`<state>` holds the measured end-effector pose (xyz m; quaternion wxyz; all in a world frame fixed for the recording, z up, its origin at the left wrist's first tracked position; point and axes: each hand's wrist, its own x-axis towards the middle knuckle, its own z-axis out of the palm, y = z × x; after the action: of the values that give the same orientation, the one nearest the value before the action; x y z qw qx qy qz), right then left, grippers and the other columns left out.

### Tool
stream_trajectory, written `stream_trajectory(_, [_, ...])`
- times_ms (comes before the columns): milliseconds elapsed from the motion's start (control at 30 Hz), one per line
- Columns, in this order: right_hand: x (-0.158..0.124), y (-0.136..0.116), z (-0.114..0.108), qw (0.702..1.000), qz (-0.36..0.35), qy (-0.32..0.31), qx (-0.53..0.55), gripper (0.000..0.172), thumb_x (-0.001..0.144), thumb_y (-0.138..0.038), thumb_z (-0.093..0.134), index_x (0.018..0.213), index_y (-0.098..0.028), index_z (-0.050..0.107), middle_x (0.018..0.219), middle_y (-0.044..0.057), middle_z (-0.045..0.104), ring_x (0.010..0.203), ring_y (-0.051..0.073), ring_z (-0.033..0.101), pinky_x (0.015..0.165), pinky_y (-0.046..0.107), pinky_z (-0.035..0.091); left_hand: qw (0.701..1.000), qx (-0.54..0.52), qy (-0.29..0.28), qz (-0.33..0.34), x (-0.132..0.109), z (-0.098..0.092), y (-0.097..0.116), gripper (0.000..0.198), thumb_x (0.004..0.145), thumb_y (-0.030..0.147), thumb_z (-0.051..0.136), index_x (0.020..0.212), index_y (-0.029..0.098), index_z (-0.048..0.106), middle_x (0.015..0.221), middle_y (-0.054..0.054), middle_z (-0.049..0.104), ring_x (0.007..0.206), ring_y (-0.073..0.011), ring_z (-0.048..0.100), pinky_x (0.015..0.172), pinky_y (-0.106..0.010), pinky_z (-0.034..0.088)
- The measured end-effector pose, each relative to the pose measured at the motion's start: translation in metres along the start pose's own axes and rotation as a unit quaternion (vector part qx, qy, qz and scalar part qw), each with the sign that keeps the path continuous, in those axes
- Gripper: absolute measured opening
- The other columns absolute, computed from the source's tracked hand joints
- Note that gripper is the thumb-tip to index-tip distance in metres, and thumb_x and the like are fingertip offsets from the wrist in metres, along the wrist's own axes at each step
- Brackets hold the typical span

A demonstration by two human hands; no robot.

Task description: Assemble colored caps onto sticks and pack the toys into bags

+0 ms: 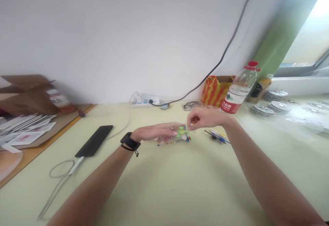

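A clear plastic bag (pixel 167 139) with small coloured parts in it, green, red, blue and white, lies on the table in front of me. My left hand (pixel 159 132) grips it from the left, fingers nearly straight and the thumb along its near side. At the bag's right end, my right hand (pixel 199 119) has its thumb and fingers pinched together; what sits between the fingertips is too small and blurred to make out. A green piece (pixel 183 131) shows close beside those fingertips. Just right of the bag lie thin blue, black and yellow parts (pixel 218 137).
A black phone (pixel 94 141) charges on the left, near papers (pixel 31 128) and a cardboard box (pixel 28 99). Against the wall are a power strip (pixel 145 102), a striped bag (pixel 214 90) and a large water bottle (pixel 239 89). Stacked discs (pixel 263 111) stand at the right.
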<state>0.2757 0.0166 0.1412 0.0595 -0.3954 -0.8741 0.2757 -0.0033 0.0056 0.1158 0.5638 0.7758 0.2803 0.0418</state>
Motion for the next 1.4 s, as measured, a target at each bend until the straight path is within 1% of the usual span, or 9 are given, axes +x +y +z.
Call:
stream_trajectory(200, [-0.002,-0.007,-0.001,1.000,0.006,0.015,-0.017,0.025,0.085,-0.045,0.068,0.087,-0.021,0.076,0.070,-0.001,0.056,0.063,0.014,0.047,0.055,0.028,0.028,1.000,0.005,0.001,-0.010,0.000,0.001,0.001,0.063,0.101,0.054,0.054,0.159,0.035,0.038,0.100,-0.007,0.058,0.083,-0.0192,0.054,0.062,-0.024,0.040])
stream_trajectory(333, [-0.001,-0.007,0.001,0.999,0.020,0.021,-0.036,0.024,0.080,-0.045,0.075,0.087,-0.023,0.077,0.071,-0.001,0.056,0.063,0.014,0.047,0.055,0.029,0.026,1.000,0.005,-0.004,0.008,0.001,0.002,0.003,0.062,0.102,0.052,0.052,0.159,0.033,0.038,0.099,-0.007,0.057,0.080,-0.0184,0.052,0.061,-0.024,0.039])
stream_trajectory(500, [0.001,-0.001,0.000,0.998,-0.015,0.053,0.013,0.029,0.078,-0.047,0.077,0.090,-0.021,0.074,0.074,-0.002,0.054,0.067,0.014,0.048,0.057,0.027,0.030,1.000,-0.006,-0.004,0.007,0.001,0.001,0.002,0.065,0.100,0.052,0.055,0.159,0.033,0.037,0.100,-0.008,0.058,0.077,-0.0179,0.052,0.060,-0.025,0.038])
stream_trajectory(700, [0.001,-0.002,0.000,0.999,-0.025,0.045,-0.016,0.032,0.077,-0.054,0.079,0.088,-0.024,0.082,0.079,0.000,0.055,0.068,0.014,0.046,0.059,0.029,0.029,1.000,0.001,0.020,-0.024,0.000,0.002,0.005,0.068,0.098,0.056,0.058,0.159,0.034,0.039,0.101,-0.007,0.063,0.076,-0.0180,0.054,0.065,-0.028,0.041])
stream_trajectory(800, [0.002,-0.004,0.003,0.999,-0.018,0.031,-0.028,0.028,0.077,-0.049,0.078,0.084,-0.023,0.081,0.078,0.000,0.056,0.068,0.015,0.047,0.059,0.028,0.030,1.000,-0.001,0.017,-0.023,0.000,0.001,0.005,0.067,0.097,0.056,0.058,0.159,0.036,0.039,0.109,-0.007,0.063,0.078,-0.0182,0.055,0.066,-0.028,0.042])
stream_trajectory(900, [0.003,-0.005,0.004,0.999,-0.018,0.020,-0.017,0.023,0.081,-0.043,0.073,0.085,-0.021,0.078,0.075,0.000,0.057,0.067,0.015,0.049,0.058,0.027,0.033,1.000,0.001,0.008,-0.017,0.001,0.001,0.004,0.065,0.099,0.055,0.057,0.159,0.037,0.039,0.103,-0.006,0.061,0.078,-0.0180,0.054,0.066,-0.028,0.041])
stream_trajectory(1033, [0.005,-0.008,0.005,0.999,-0.005,0.052,0.006,0.021,0.083,-0.040,0.071,0.082,-0.019,0.073,0.075,0.002,0.064,0.068,0.016,0.055,0.058,0.027,0.037,1.000,0.001,0.008,-0.013,0.001,0.002,0.003,0.065,0.100,0.054,0.056,0.160,0.036,0.037,0.093,-0.004,0.058,0.074,-0.0176,0.052,0.065,-0.028,0.040])
stream_trajectory(1167, [0.010,-0.013,0.010,0.992,0.014,0.092,0.087,0.024,0.083,-0.042,0.072,0.081,-0.018,0.071,0.072,0.003,0.068,0.066,0.017,0.061,0.056,0.026,0.042,1.000,-0.005,0.017,-0.009,0.002,0.002,0.002,0.069,0.099,0.055,0.057,0.160,0.034,0.035,0.092,-0.005,0.059,0.073,-0.0181,0.051,0.066,-0.029,0.042])
stream_trajectory(1400, [0.014,-0.020,0.017,0.978,-0.024,0.144,0.151,0.018,0.081,-0.034,0.074,0.084,-0.020,0.063,0.069,0.000,0.067,0.059,0.014,0.059,0.051,0.024,0.044,0.999,-0.038,0.011,0.013,0.005,0.001,0.000,0.059,0.098,0.052,0.059,0.152,0.034,0.043,0.094,-0.004,0.058,0.073,-0.0171,0.051,0.066,-0.028,0.043])
